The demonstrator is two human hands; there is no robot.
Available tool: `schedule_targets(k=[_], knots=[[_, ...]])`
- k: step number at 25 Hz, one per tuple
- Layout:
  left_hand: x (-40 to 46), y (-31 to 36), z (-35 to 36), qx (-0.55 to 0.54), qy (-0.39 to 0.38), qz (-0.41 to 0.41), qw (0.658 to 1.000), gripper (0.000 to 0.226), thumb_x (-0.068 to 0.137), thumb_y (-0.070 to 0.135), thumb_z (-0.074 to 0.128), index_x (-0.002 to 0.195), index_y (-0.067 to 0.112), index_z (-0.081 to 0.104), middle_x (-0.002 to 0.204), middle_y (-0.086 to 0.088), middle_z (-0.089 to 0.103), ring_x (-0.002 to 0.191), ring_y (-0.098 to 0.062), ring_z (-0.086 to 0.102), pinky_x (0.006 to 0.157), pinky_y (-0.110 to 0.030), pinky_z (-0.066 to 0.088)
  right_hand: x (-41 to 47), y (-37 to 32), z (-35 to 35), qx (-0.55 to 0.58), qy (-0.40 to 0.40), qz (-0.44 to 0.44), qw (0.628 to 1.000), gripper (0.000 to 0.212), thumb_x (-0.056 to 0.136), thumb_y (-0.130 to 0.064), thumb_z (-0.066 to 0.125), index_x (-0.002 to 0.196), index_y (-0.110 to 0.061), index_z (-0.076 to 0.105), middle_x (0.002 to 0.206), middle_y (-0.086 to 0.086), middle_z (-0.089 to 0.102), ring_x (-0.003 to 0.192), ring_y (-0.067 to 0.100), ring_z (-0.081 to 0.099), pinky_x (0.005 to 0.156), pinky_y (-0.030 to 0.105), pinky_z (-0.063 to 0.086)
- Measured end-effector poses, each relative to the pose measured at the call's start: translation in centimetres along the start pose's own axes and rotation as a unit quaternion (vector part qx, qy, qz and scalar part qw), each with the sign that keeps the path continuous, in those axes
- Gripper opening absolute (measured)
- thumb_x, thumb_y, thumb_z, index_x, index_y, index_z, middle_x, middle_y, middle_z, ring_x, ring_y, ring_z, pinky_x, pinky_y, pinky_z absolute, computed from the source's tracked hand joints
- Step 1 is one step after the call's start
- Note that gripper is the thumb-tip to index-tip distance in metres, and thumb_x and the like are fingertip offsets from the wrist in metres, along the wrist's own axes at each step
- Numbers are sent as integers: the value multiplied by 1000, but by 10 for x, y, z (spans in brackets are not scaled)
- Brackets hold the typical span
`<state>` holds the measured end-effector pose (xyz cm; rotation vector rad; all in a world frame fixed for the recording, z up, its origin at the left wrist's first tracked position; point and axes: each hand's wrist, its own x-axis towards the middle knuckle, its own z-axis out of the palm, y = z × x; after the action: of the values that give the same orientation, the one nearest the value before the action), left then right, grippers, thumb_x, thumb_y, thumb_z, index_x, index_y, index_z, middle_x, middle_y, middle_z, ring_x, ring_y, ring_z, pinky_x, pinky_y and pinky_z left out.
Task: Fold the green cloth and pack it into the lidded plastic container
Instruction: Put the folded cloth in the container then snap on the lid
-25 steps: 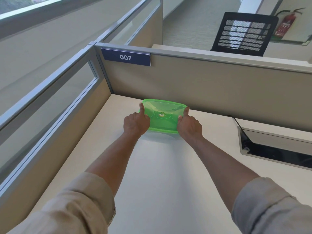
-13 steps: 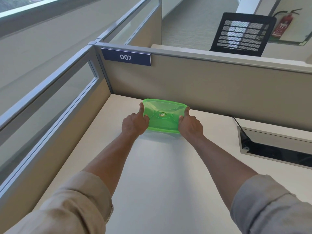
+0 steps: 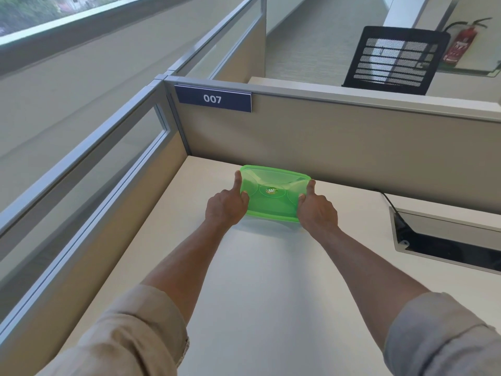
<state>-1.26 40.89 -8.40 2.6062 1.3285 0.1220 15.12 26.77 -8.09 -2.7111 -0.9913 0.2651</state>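
Note:
A green translucent plastic container (image 3: 273, 195) with its lid on rests on the white desk (image 3: 271, 280), close to the back partition. My left hand (image 3: 226, 206) grips its left end, thumb lying on the lid. My right hand (image 3: 317, 210) grips its right end the same way. A round label sits in the middle of the lid. The green cloth cannot be made out; the lid hides whatever is inside.
Beige cubicle partitions (image 3: 339, 147) close the desk at the back and left, with a "007" sign (image 3: 212, 99). An open cable hatch (image 3: 444, 237) with a black cable lies at the right. A black mesh chair (image 3: 393, 61) stands beyond.
Both hands have slid slightly farther along the container's ends, holding it in nearly the same spot on the desk.

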Motion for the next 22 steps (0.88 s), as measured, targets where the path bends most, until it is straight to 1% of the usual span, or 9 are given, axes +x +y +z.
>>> schedule_targets(k=[4,7,9,10,12,14,16,17,22], knots=[[1,0,-3,33,2,5,999,64,100,49,24,156,26,1,103,-18,67,85,-37,65,65,-38,40,0,-3,-3,27,-18,6,999,60,103,-37,28,154,-13,8,117,21,61,106,39,57,77,41,42],[0,7,-6,50,80,23,995,67,99,54,27,155,23,8,118,-16,55,94,-35,59,67,-41,42,4,-9,-8,23,1,2,1000,67,101,-45,32,153,-11,8,129,20,52,112,38,52,84,44,42],[3,16,-6,33,123,71,989,65,100,49,32,155,17,16,132,-16,49,108,-35,53,79,-45,46,8,-17,-8,-6,32,-29,999,68,100,-44,37,151,-7,15,138,19,45,121,38,45,93,46,39],[5,22,-5,13,125,97,987,63,100,45,34,154,14,21,141,-17,45,118,-35,49,90,-47,45,9,-22,-6,-19,47,-51,997,67,99,-43,40,150,-5,18,142,19,42,128,38,40,100,47,36],[12,34,-1,-13,95,132,987,60,101,40,36,153,11,26,154,-15,33,138,-33,34,109,-47,33,11,-31,-2,-32,50,-97,993,66,99,-41,41,149,-3,22,150,18,35,139,37,28,111,47,27],[17,41,6,-23,41,139,989,58,102,37,34,153,11,24,160,-13,22,146,-31,20,118,-48,21,13,-36,3,-26,26,-123,992,63,101,-39,37,150,-2,21,156,16,27,144,36,20,116,46,19],[20,43,16,-21,8,137,990,58,103,36,32,154,10,21,163,-12,14,149,-31,12,120,-49,12,15,-37,10,-21,6,-133,991,61,102,-36,33,151,-3,18,159,16,19,147,34,13,118,46,13],[21,43,20,-13,9,137,990,59,103,36,31,154,9,20,163,-12,12,150,-31,9,120,-49,9,15,-35,14,-23,3,-137,990,60,102,-35,31,151,-3,18,160,16,15,147,34,10,119,46,10],[20,43,31,22,50,137,989,61,102,38,31,154,8,21,163,-11,14,150,-31,10,121,-48,7,14,-33,26,-31,34,-139,989,58,102,-34,28,151,-4,20,161,15,13,149,31,7,120,46,5]])
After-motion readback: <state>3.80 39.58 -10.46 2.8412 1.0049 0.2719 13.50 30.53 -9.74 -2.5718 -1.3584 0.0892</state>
